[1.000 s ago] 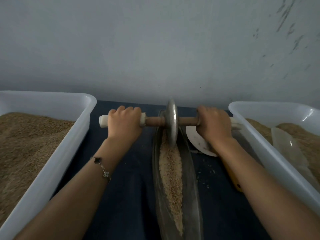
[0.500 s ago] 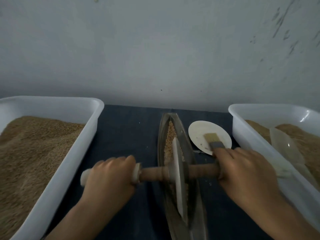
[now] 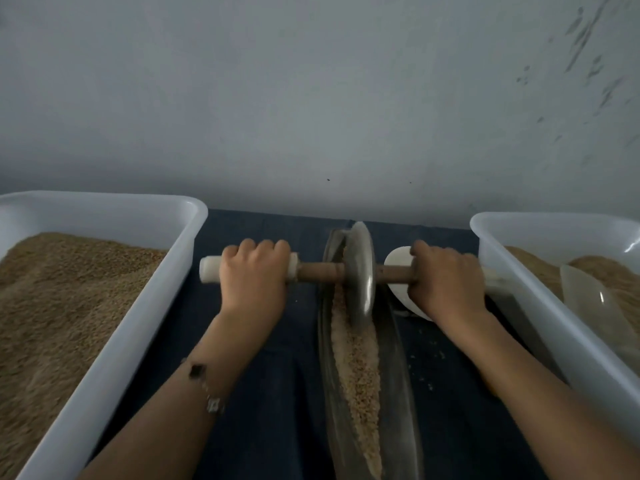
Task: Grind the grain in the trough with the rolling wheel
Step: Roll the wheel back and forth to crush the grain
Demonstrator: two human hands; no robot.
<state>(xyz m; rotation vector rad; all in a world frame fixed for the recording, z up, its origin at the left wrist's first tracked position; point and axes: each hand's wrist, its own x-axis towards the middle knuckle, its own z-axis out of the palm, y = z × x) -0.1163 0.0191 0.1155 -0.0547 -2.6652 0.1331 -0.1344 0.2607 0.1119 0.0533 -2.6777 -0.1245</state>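
Two hands, left hand and right hand, are being kept wrapped on the axle; the rolling wheel, between the fingers, is being run at the trough far end. Overrun risk: grain being spilled onto the worktop.

Both hands grip the wheel axle at the trough's far end.

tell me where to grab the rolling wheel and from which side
Grip the rolling wheel by its axle handles, one on each side of the disc, coming from above with fingers curled over. The left hand and right hand do this; the disc stands upright in the trough.
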